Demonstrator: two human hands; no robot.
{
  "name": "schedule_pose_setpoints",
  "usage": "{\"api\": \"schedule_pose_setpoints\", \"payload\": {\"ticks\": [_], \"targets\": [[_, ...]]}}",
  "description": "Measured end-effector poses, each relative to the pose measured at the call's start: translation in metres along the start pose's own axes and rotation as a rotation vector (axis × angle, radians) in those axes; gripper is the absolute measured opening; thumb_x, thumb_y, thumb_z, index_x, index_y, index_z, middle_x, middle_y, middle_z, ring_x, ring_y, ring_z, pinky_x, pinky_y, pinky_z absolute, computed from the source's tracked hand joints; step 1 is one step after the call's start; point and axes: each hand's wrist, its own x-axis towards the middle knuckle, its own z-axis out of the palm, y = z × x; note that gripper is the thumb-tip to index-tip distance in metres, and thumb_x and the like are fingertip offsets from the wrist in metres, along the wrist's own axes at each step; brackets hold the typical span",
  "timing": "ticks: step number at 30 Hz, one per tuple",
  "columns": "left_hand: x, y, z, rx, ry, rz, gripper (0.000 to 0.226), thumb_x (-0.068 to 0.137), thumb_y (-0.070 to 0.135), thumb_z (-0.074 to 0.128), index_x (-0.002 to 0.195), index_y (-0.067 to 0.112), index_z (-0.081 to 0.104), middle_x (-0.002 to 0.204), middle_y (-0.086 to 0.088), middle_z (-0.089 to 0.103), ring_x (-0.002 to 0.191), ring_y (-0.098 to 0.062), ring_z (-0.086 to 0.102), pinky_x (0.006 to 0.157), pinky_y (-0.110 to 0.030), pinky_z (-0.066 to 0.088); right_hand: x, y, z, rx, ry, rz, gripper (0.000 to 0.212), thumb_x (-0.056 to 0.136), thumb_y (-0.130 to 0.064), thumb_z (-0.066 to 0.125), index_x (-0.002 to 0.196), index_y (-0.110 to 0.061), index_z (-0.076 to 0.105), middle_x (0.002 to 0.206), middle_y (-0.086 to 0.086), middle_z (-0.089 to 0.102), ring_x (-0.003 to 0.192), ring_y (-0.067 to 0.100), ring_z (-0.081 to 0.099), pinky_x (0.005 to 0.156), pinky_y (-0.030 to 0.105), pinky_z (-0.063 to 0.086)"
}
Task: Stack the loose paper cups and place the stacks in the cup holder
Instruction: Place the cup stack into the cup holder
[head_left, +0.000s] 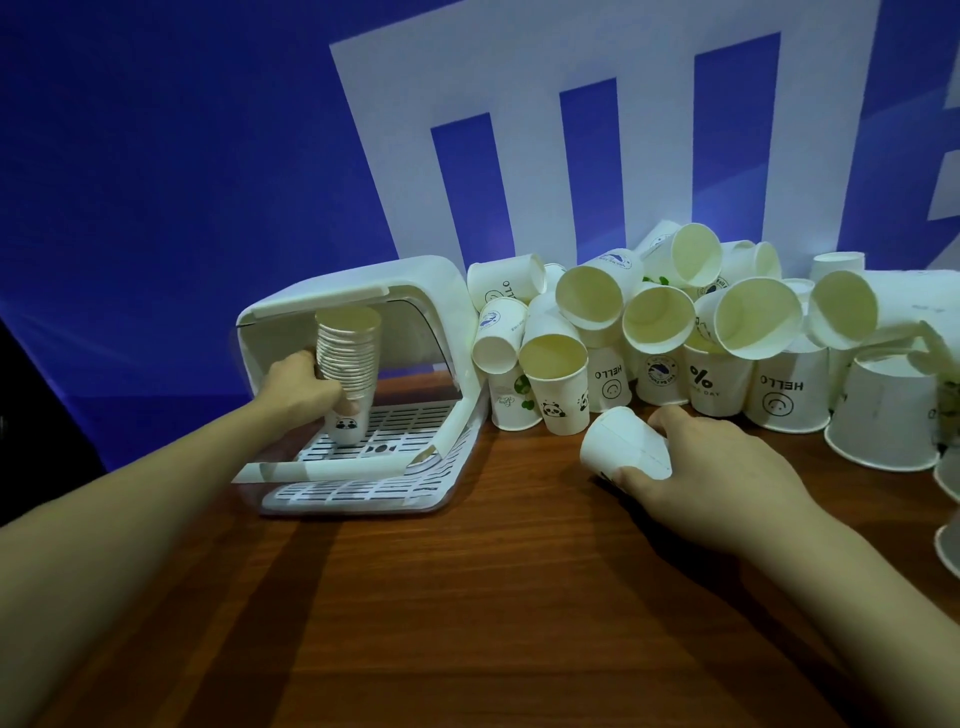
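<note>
The left hand (301, 387) grips a tall stack (347, 364) of nested paper cups, fingers (332, 395) curled round its lower part. The stack stands upright, mouths up, with a small panda print on the bottom cup. It is inside the holder (363, 322), a white box with a curved hood and an open front, and its base is at or just above the slotted white tray (405, 423); whether it touches the tray cannot be told. The top rim of the stack sits close under the hood. A flap (332, 470) of the holder lies folded down across the front, above a second slotted panel on the tabletop (467, 597).

The right hand (711, 467) holds a single cup (626, 449) just beside the holder's right side, thumb at the near edge and fingers wrapped over the far side. This cup is tilted, bottom pointing up and to the left, low over the brown wood-grain tabletop.

Behind the right hand a heap (675, 332) of loose cups runs from the holder's right wall to the right edge of view. The lower ones stand mouth-down, several printed HELLO with a smiley, one with a percent sign, some with pandas. Others lie on their sides on top, open mouths facing the camera. A blue wall (182, 156) with large white shapes rises behind everything.
</note>
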Motion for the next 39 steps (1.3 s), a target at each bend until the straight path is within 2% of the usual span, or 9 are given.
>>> {"api": "schedule_pose_setpoints", "payload": {"ticks": [6, 8, 11, 17, 21, 25, 29, 34, 39], "targets": [[0.000, -0.002, -0.002, -0.385, -0.303, -0.088, 0.031, 0.080, -0.004, 0.081, 0.106, 0.006, 0.068, 0.103, -0.009, 0.076, 0.089, -0.023, 0.073, 0.075, -0.034, 0.061, 0.000, 0.000, 0.000, -0.001, 0.001, -0.002, 0.057, 0.090, -0.067, 0.056, 0.129, -0.027, 0.047, 0.119, -0.002, 0.063, 0.108, 0.024, 0.063, 0.074, 0.036, 0.046], [-0.007, 0.001, 0.003, -0.471, -0.339, -0.073, 0.029, 0.084, -0.004, 0.078, 0.109, 0.005, 0.069, 0.097, -0.006, 0.081, 0.097, -0.025, 0.074, 0.079, -0.033, 0.058, -0.001, 0.000, 0.000, -0.001, -0.002, 0.000, 0.057, 0.090, -0.068, 0.056, 0.129, -0.027, 0.047, 0.117, -0.002, 0.063, 0.106, 0.024, 0.063, 0.074, 0.035, 0.047], [-0.006, -0.002, 0.011, -0.483, -0.243, -0.057, 0.031, 0.082, -0.003, 0.081, 0.108, 0.010, 0.071, 0.097, -0.003, 0.081, 0.101, -0.025, 0.073, 0.079, -0.033, 0.058, -0.002, 0.000, 0.000, 0.005, -0.005, 0.006, 0.056, 0.090, -0.067, 0.055, 0.128, -0.027, 0.047, 0.117, -0.002, 0.063, 0.105, 0.024, 0.062, 0.073, 0.035, 0.046], [0.007, -0.013, 0.010, -0.353, -0.186, -0.115, 0.042, 0.070, 0.005, 0.092, 0.107, 0.017, 0.075, 0.105, -0.004, 0.080, 0.104, -0.030, 0.073, 0.097, -0.053, 0.059, -0.001, 0.000, -0.001, 0.016, -0.014, 0.008, 0.058, 0.090, -0.067, 0.055, 0.131, -0.027, 0.046, 0.117, -0.002, 0.062, 0.105, 0.024, 0.062, 0.073, 0.036, 0.046], [-0.003, -0.004, 0.009, -0.394, -0.215, -0.076, 0.042, 0.081, 0.003, 0.085, 0.117, 0.016, 0.067, 0.113, -0.006, 0.075, 0.108, -0.027, 0.069, 0.089, -0.044, 0.058, -0.001, 0.000, -0.001, 0.018, -0.018, 0.007, 0.059, 0.090, -0.068, 0.055, 0.131, -0.026, 0.047, 0.119, -0.001, 0.062, 0.106, 0.025, 0.062, 0.073, 0.036, 0.045], [-0.012, -0.003, 0.012, -0.534, -0.064, -0.016, 0.057, 0.076, 0.013, 0.091, 0.126, 0.014, 0.063, 0.115, -0.002, 0.074, 0.105, -0.021, 0.070, 0.083, -0.034, 0.055, -0.002, -0.002, -0.001, 0.021, -0.029, 0.002, 0.059, 0.089, -0.068, 0.056, 0.130, -0.027, 0.048, 0.119, -0.002, 0.062, 0.107, 0.025, 0.062, 0.074, 0.036, 0.046], [-0.017, 0.000, 0.007, -0.487, -0.035, -0.006, 0.040, 0.074, 0.010, 0.091, 0.107, 0.018, 0.070, 0.107, 0.000, 0.076, 0.101, -0.021, 0.070, 0.089, -0.041, 0.056, -0.002, -0.002, 0.000, 0.033, -0.024, -0.001, 0.057, 0.089, -0.067, 0.057, 0.127, -0.026, 0.049, 0.117, -0.001, 0.063, 0.105, 0.026, 0.062, 0.076, 0.037, 0.049], [-0.025, -0.008, 0.002, -0.444, 0.066, -0.046, 0.028, 0.079, 0.015, 0.089, 0.098, 0.018, 0.069, 0.095, 0.004, 0.072, 0.084, -0.011, 0.065, 0.065, -0.024, 0.047, -0.004, -0.002, -0.002, 0.037, -0.036, -0.008, 0.056, 0.090, -0.066, 0.056, 0.129, -0.026, 0.048, 0.112, -0.002, 0.060, 0.106, 0.025, 0.062, 0.076, 0.037, 0.049], [-0.022, -0.029, -0.002, -0.324, 0.168, -0.074, 0.040, 0.076, 0.026, 0.090, 0.109, 0.020, 0.069, 0.104, 0.001, 0.072, 0.092, -0.018, 0.065, 0.080, -0.036, 0.051, -0.003, -0.003, -0.002, 0.031, -0.038, -0.011, 0.057, 0.090, -0.066, 0.056, 0.130, -0.026, 0.048, 0.114, -0.001, 0.060, 0.106, 0.025, 0.062, 0.075, 0.037, 0.048]]}}
